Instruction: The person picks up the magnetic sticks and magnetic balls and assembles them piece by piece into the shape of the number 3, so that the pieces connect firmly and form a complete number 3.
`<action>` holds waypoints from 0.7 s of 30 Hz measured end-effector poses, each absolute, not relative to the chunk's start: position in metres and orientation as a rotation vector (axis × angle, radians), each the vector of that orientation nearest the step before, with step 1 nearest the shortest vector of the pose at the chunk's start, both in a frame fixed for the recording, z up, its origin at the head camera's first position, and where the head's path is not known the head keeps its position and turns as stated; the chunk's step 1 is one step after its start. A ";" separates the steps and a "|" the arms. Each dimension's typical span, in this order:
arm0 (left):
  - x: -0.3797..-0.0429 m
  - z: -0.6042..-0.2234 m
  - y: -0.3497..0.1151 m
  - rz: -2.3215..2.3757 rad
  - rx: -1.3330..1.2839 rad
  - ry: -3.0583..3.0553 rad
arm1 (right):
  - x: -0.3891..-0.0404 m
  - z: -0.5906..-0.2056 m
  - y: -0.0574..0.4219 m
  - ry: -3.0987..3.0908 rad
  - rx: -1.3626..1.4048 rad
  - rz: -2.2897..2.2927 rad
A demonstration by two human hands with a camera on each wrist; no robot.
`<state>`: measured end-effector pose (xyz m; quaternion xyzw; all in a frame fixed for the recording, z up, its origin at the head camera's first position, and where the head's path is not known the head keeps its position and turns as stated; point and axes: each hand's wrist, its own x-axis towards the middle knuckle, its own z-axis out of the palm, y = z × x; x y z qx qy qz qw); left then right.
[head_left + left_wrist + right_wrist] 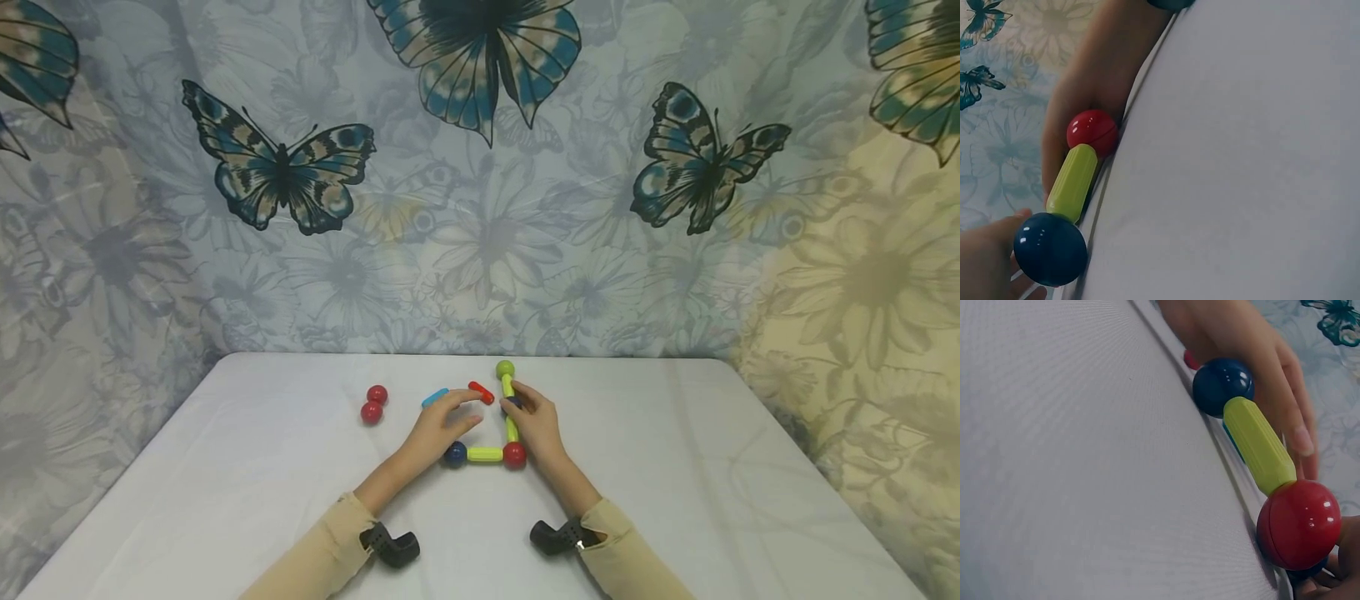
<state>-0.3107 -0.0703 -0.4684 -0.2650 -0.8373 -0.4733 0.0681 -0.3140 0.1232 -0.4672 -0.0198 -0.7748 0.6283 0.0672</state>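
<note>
A ball-and-rod toy chain lies in an L on the white table. Its near side has a dark blue ball (455, 454), a yellow-green rod (485, 454) and a red ball (514, 455). From there another yellow-green rod (512, 429) runs back to a second dark blue ball (512, 403), then a further rod (507, 386) and a green ball (505, 368). My right hand (538, 425) pinches that second dark blue ball, partly hiding it. My left hand (438, 429) hovers beside the chain with fingers loosely spread, its fingertips close to a loose red rod (482, 392).
Two loose red balls (374, 404) sit side by side left of my left hand. A blue rod (435, 397) lies just behind that hand, partly covered by it. The table (262, 467) ends at a butterfly-print cloth (495, 250).
</note>
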 end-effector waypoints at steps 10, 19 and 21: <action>-0.342 -0.462 -0.064 -1.273 -0.701 -2.557 | -0.316 -0.467 0.123 -2.353 -0.069 1.860; -0.361 -0.459 -0.061 -1.260 -0.679 -2.598 | -0.314 -0.466 0.122 -2.353 -0.072 1.870; -0.364 -0.458 -0.061 -1.231 -0.679 -2.622 | -0.314 -0.467 0.122 -2.356 -0.079 1.865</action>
